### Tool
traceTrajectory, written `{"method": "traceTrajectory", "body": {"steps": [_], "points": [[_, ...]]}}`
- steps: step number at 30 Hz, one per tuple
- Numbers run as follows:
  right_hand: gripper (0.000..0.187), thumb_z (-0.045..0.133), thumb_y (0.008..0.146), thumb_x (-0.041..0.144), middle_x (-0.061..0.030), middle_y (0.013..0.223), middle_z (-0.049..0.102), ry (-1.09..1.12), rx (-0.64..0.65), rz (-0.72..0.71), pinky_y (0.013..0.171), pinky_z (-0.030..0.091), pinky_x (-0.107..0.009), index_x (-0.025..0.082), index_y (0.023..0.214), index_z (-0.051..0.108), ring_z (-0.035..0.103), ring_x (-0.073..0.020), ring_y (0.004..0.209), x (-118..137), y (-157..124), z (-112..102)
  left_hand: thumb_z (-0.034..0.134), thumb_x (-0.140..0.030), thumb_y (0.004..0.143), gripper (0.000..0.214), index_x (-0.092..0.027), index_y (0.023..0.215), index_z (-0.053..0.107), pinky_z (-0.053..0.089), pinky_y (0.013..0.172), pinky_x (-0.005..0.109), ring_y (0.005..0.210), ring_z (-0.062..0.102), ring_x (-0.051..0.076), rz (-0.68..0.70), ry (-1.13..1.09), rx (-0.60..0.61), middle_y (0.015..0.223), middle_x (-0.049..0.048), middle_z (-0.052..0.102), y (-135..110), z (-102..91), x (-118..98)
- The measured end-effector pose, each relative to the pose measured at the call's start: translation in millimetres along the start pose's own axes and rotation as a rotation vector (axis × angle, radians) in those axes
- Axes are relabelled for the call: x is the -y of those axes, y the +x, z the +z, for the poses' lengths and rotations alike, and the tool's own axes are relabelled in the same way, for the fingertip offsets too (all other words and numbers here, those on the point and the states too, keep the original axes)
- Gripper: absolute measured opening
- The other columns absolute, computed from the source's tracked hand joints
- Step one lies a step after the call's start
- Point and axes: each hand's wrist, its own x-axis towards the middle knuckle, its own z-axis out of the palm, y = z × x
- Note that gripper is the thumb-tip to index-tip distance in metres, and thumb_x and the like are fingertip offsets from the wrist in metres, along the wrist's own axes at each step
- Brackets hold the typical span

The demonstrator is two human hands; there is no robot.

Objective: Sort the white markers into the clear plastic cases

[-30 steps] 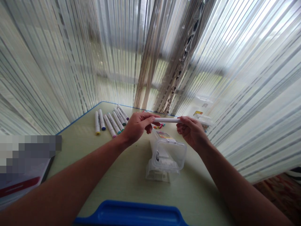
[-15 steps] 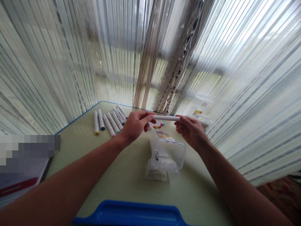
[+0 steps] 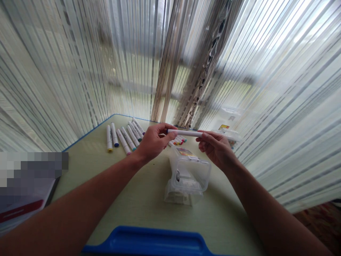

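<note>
My hands hold a white marker (image 3: 185,133) level above the pale green table (image 3: 128,199). My right hand (image 3: 216,148) grips its right end with closed fingers. My left hand (image 3: 154,140) pinches the left end, where a dark blue tip or cap shows just under the fingertips. I cannot tell if a cap is coming off. Below the hands stands a clear plastic box (image 3: 188,175), open and mostly hollow.
A row of several white markers with coloured ends (image 3: 124,136) lies at the far left of the table, and a few more (image 3: 178,141) lie behind the box. A clear lid (image 3: 229,135) rests at the far right. A blue tray rim (image 3: 149,241) lies nearest me, papers (image 3: 21,209) at left, and striped curtains surround the table.
The marker has shifted slightly left and up. My left fingers have slid back along it, so its dark left end now shows. My right hand keeps its grip.
</note>
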Motion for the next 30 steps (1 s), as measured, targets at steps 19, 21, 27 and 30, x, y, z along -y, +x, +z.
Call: {"method": "traceTrajectory", "body": {"steps": [19,21,27,30], "points": [[0.02,0.081,0.07,0.033,-0.0034,0.066,0.072,-0.03,-0.027,-0.016,0.043,0.047,-0.019,0.016,0.077,0.073,0.062,-0.0098,0.048,-3.7,2.1,-1.4,0.06,-0.028,0.085,0.027,-0.009,0.104,0.068,0.039,0.044,0.02,0.047,0.048,0.006,-0.006,-0.017,0.103,0.075,0.0041,0.065,-2.0,1.2,0.8],[0.02,0.081,0.07,0.034,-0.0036,0.067,0.072,-0.034,-0.032,-0.019,0.043,0.047,-0.019,0.016,0.076,0.073,0.061,-0.0095,0.048,-3.8,2.6,-1.9,0.058,-0.027,0.086,0.028,-0.009,0.106,0.067,0.04,0.044,0.02,0.047,0.049,0.006,-0.009,-0.029,0.106,0.077,0.0052,0.067,-1.9,1.6,0.6],[0.02,0.082,0.068,0.032,-0.0031,0.066,0.071,-0.045,-0.016,-0.019,0.043,0.046,-0.021,0.018,0.079,0.074,0.06,-0.0103,0.048,-3.0,1.3,-0.2,0.066,-0.031,0.08,0.026,-0.01,0.096,0.068,0.036,0.042,0.019,0.046,0.046,0.006,0.02,0.032,0.082,0.067,0.0009,0.061,-1.6,2.6,0.2],[0.021,0.083,0.067,0.031,-0.003,0.065,0.071,-0.057,0.009,-0.014,0.043,0.046,-0.021,0.018,0.08,0.074,0.061,-0.0112,0.048,-3.5,0.5,0.1,0.072,-0.031,0.075,0.026,-0.01,0.09,0.068,0.035,0.043,0.018,0.047,0.045,0.005,0.032,0.058,0.087,0.069,0.0007,0.062,-1.6,2.3,-0.3]]}}
